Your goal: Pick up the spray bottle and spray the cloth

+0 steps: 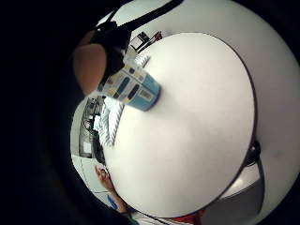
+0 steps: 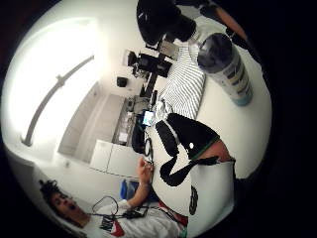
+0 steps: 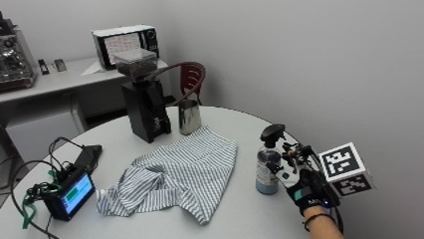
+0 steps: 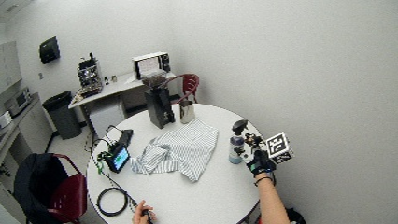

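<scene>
Gloved right hand [image 3: 306, 185] raised just beside the spray bottle [image 3: 268, 164], on the side away from the cloth [image 3: 175, 173]. Fingers [image 3: 289, 160] extended toward the bottle body, not wrapped round it; actual contact not determinable from the outside views. Hand relaxed, holding nothing. Bottle upright on the round white table [image 3: 225, 219], black trigger head [image 3: 272, 133] on top, clear body with bluish liquid in the base. In the little finger side palm view, bottle label [image 1: 131, 88] close to the palm, filling a fair part of the view, with a fingertip [image 1: 89, 68] alongside. In the thumb side palm view, bottle [image 2: 229, 69] seen standing on the table with the cloth [image 2: 184, 87] lying just past it.

Striped cloth crumpled and spread flat on the table, beyond the bottle from the hand, near but not touching the bottle base. Farther off past the cloth: black coffee grinder [image 3: 144, 102] and metal cup [image 3: 189, 117] side by side. Small screen device [image 3: 69, 194] with cables at the far table edge, well apart from the hand. Bare other hand [image 4: 144, 213] at the table rim in the wide view, well apart from the bottle.
</scene>
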`<action>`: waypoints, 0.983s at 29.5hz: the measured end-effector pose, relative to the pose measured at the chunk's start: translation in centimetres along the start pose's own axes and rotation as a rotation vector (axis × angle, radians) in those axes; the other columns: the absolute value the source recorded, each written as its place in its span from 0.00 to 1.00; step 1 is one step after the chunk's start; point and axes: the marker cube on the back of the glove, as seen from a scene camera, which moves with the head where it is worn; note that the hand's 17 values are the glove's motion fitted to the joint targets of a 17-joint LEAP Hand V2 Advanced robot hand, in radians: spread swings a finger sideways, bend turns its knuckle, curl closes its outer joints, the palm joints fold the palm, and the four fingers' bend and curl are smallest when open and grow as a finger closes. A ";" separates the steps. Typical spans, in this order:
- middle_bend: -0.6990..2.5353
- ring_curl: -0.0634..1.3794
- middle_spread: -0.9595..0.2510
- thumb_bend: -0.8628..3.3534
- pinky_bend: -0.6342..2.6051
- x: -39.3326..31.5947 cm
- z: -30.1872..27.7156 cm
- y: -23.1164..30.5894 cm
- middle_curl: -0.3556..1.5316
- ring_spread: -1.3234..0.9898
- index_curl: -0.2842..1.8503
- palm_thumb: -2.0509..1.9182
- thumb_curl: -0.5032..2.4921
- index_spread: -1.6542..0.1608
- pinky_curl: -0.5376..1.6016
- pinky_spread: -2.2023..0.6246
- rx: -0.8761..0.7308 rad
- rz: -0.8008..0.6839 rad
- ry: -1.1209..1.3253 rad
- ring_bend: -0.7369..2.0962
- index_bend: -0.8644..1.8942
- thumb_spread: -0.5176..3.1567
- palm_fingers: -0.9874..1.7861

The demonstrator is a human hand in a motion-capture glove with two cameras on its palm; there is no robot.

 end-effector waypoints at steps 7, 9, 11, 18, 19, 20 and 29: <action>0.31 0.28 0.77 0.20 0.32 2.9 0.4 0.7 0.38 0.58 0.22 0.67 0.26 0.71 0.41 0.84 0.036 0.097 -0.077 0.39 0.35 0.43 0.57; 0.31 0.28 0.77 0.20 0.32 3.4 0.6 0.8 0.38 0.58 0.22 0.67 0.26 0.71 0.42 0.84 0.043 0.117 -0.091 0.39 0.35 0.43 0.57; 0.31 0.28 0.77 0.20 0.32 3.9 0.7 0.9 0.39 0.58 0.22 0.67 0.26 0.71 0.42 0.84 0.051 0.139 -0.114 0.39 0.34 0.43 0.57; 0.31 0.28 0.77 0.20 0.33 5.8 0.8 1.2 0.39 0.58 0.22 0.67 0.27 0.71 0.42 0.84 0.075 0.169 -0.146 0.40 0.35 0.42 0.57; 0.31 0.29 0.77 0.20 0.33 5.9 0.9 1.2 0.39 0.58 0.22 0.67 0.27 0.71 0.42 0.84 0.079 0.166 -0.144 0.40 0.34 0.42 0.57; 0.31 0.29 0.77 0.20 0.32 6.1 1.0 1.3 0.39 0.57 0.22 0.67 0.27 0.71 0.42 0.84 0.082 0.165 -0.140 0.40 0.34 0.41 0.57; 0.32 0.29 0.75 0.20 0.32 7.2 1.4 1.9 0.39 0.57 0.21 0.67 0.27 0.72 0.42 0.85 0.099 0.139 -0.122 0.41 0.35 0.39 0.60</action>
